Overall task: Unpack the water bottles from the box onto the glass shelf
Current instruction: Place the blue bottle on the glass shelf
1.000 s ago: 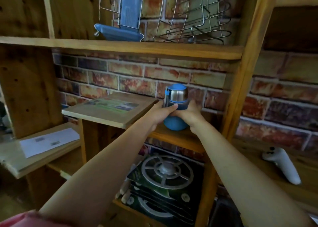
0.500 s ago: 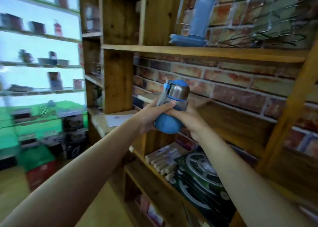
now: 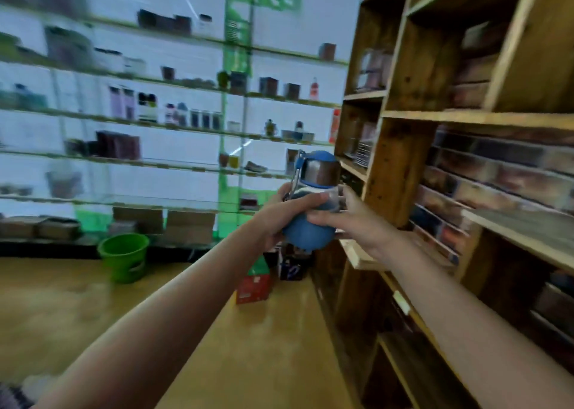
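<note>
A small blue water bottle [image 3: 313,191] with a steel collar and blue cap is held in the air at mid-frame, tilted slightly. My left hand [image 3: 281,214] wraps its body from the left. My right hand [image 3: 357,222] grips it from the right, fingers across the blue base. Glass shelves [image 3: 174,166] with many small goods line the far wall on the left, well beyond the bottle. No box of bottles can be told apart for sure in this blurred view.
A wooden shelf unit [image 3: 400,160] with a brick back stands close on the right. A green bucket [image 3: 124,258] sits on the yellow floor below the glass shelves, with cardboard boxes [image 3: 189,225] behind it and a red box [image 3: 253,287] nearer.
The bottle came off the wooden shelf in both hands. My view swung left from the brick-backed shelves toward the glass shelves, and the bottle travelled with it.
</note>
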